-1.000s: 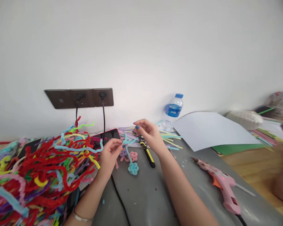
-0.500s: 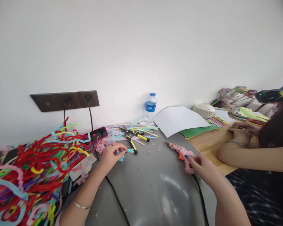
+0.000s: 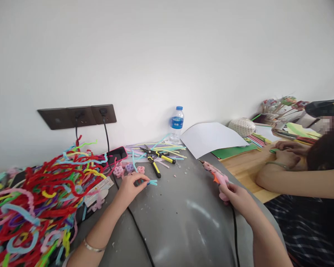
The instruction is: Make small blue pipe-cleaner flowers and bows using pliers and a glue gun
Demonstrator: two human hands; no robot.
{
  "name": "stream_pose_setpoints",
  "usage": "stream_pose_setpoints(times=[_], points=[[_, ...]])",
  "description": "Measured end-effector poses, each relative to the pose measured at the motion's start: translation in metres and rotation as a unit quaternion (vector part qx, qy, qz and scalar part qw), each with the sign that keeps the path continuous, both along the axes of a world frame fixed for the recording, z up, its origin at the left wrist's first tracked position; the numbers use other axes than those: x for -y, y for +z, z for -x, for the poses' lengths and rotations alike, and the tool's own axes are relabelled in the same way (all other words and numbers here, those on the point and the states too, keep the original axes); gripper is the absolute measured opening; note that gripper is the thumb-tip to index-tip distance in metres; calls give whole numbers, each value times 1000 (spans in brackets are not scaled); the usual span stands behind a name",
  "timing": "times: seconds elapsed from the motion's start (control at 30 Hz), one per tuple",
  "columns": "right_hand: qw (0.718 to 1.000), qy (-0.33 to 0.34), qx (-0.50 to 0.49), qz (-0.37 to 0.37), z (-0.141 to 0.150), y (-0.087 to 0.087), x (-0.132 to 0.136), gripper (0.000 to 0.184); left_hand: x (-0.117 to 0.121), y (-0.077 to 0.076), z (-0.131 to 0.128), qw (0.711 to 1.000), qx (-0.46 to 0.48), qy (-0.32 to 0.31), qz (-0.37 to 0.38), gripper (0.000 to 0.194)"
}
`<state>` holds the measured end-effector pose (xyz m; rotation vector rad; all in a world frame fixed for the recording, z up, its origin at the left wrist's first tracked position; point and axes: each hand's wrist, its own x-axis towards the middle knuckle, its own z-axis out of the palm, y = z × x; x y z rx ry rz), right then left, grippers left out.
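At the far left, a tangled pile of fuzzy craft sticks (image 3: 64, 194) in red, blue, yellow and pink covers the grey desk (image 3: 169, 233). Above it, two black plugs sit in the dark wall sockets (image 3: 54, 119). Next come a phone (image 3: 118, 155) and a row of small pink and purple flowers (image 3: 118, 171). Just in front of these, the person's left hand (image 3: 131, 185) pinches a light blue piece (image 3: 153, 182) between thumb and fingers, its ends poking out to the right. Pliers (image 3: 154, 167) lie beyond it with handles spread, near a water bottle (image 3: 177, 124) by the wall. Farther right, beside a white sheet (image 3: 208, 139), the right hand (image 3: 238, 198) is closed around the handle of a pink glue gun (image 3: 214, 173), its nozzle toward the wall. At the far right, a co-worker's forearm (image 3: 303, 183) rests on a wooden table (image 3: 239, 167).
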<state>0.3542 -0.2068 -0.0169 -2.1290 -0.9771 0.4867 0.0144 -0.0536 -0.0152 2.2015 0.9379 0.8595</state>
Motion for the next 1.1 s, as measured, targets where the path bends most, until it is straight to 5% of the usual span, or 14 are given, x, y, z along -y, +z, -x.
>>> stream_pose_setpoints(times=[0.23,0.37,0.63,1.1], points=[[962,-27,-212,-173,32,-1,-2,40,1,-6,-4,999,-24,-31,-21,14],[925,40,-296,-234,69,-6,-1,37,1,-7,-4,998,-31,-46,-15,13],[916,189,-344,-77,117,-9,4,47,1,-3,-2,995,-51,-87,-27,13],[936,185,-298,-14,129,-15,4,51,3,-3,-3,995,-72,-74,-15,14]])
